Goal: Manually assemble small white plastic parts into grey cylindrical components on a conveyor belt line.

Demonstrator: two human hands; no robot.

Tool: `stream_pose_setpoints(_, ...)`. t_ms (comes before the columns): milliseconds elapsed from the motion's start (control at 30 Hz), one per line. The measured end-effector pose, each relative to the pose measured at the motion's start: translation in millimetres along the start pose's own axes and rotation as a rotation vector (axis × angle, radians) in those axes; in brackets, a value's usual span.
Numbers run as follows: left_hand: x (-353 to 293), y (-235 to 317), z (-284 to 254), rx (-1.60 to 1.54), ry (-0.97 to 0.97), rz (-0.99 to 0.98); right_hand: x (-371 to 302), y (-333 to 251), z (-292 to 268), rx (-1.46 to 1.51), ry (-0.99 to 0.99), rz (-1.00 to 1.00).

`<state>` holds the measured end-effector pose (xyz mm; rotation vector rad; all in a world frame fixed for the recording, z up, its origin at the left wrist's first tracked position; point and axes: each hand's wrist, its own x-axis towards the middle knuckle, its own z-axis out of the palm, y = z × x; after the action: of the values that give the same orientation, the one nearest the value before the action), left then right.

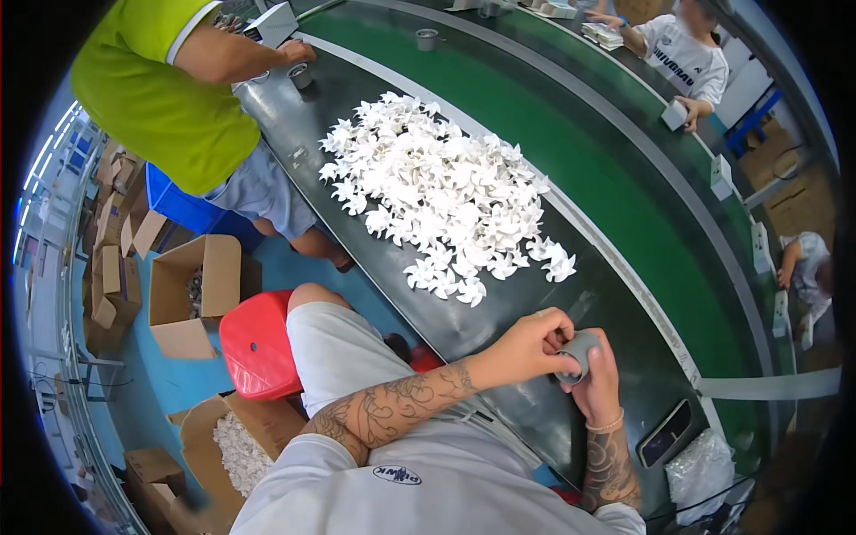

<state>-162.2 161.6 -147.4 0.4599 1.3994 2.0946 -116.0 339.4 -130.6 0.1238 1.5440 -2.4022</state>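
Over the near edge of the dark table, my right hand [599, 385] is closed round a grey round plastic cup [586, 344] with its opening turned left. My left hand [533, 346] reaches across to it, thumb at the opening and curled fingers at the rim. Whatever sits inside the cup is hidden by those fingers. Just beyond my hands spreads a large heap of small white bladed fan wheels [437, 183], its nearest pieces lying loose on the tabletop.
A green conveyor belt [571, 160] runs along the table's right side. A phone [665, 433] and a clear plastic bag [702, 473] lie at my right. A co-worker in a yellow-green shirt [160, 98] stands far left. A red stool [259, 346] and open cartons [183, 299] stand left.
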Motion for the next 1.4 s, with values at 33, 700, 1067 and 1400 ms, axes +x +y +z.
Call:
stream_pose_setpoints(33, -0.6, 6.2, 3.3, 0.223, 0.014, 0.059, -1.3, -5.1, 0.5, 0.025, -0.002, 0.033)
stream_pose_setpoints(700, -6.1, -7.4, 12.5, 0.803, 0.017, 0.310, 115.3, -49.4, -124.1, -0.745, 0.551, -0.508)
stream_pose_setpoints(1067, -7.1, -2.4, 18.8, 0.850, 0.028, 0.392, 108.5, -43.9, -145.2, -0.592, 0.497, -0.479)
stream_pose_setpoints(1400, 3.6, -1.9, 15.5, 0.975, 0.048, 0.483, 329.6, -91.8, 71.6, -1.271, -0.199, -0.839)
